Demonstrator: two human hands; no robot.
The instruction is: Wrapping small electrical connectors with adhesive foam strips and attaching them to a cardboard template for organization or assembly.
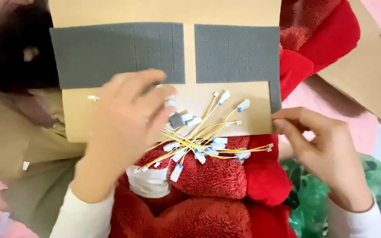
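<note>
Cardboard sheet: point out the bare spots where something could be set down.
On the cardboard sheet, a strip is bare above the foam pads, plus a narrow gap between them. The lower middle is crowded: yellow wires fan out beside the left hand, and the right hand pinches the right edge.
</note>
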